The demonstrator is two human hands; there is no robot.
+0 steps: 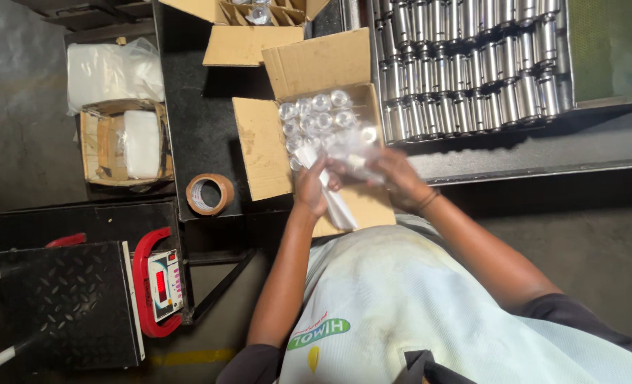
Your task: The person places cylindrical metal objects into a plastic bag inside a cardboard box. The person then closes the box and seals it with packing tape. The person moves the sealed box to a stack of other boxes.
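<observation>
While the camera looked straight down from the person's head, both bare hands met over the near edge of an open cardboard box that sat on a dark work surface. The left hand had its fingers curled shut around a clear plastic bag, which trailed down toward the person's body as a pale, crumpled strip. The right hand pinched the other side of the same bag, fingers closed on the film; motion blur hid exactly how each fingertip lay. The bag hung between the two hands, just above the near flap of the box.

Inside the box, on its far side, stood shiny round metal parts packed close together in rows, partly veiled by plastic. To the right of the box, a tray held many more silver cylinders lined up in tight rows.

A roll of brown packing tape lay flat on the surface just left of the box. Farther left on the floor were a smaller worn carton with white material inside and a white plastic bundle beyond it. Near left sat a black platform scale with a red-framed display.
</observation>
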